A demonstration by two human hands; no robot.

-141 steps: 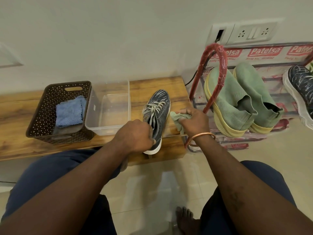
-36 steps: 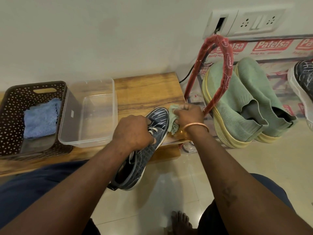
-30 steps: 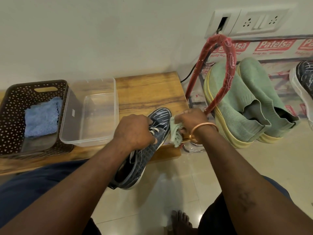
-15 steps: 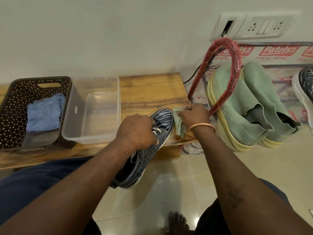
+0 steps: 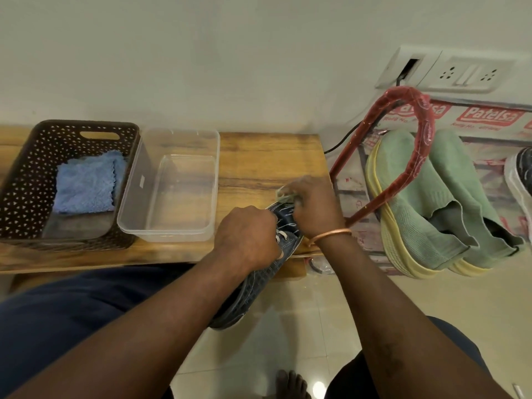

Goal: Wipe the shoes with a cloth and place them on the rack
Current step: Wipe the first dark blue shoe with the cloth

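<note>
At the bench (image 5: pixel 259 156) edge, left hand (image 5: pixel 247 234) grips the shoe (image 5: pixel 259 286), right hand (image 5: pixel 313 203) clutches cloth (image 5: pixel 285 197) against it.

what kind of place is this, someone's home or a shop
Most likely a home, perhaps an entryway corner: a shoe rack with green shoes stands against the wall, beside a low wooden bench, under a household socket panel, on a tiled floor.

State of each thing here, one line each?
Dark blue lace-up shoe, gripped by left hand, toe over wooden bench.
Pale green cloth, bunched in right hand, pressed on shoe toe.
Clear plastic tub, upright, lidless.
Blue towel, folded inside brown perforated basket.
Green knit shoes, on red-framed rack.
</note>
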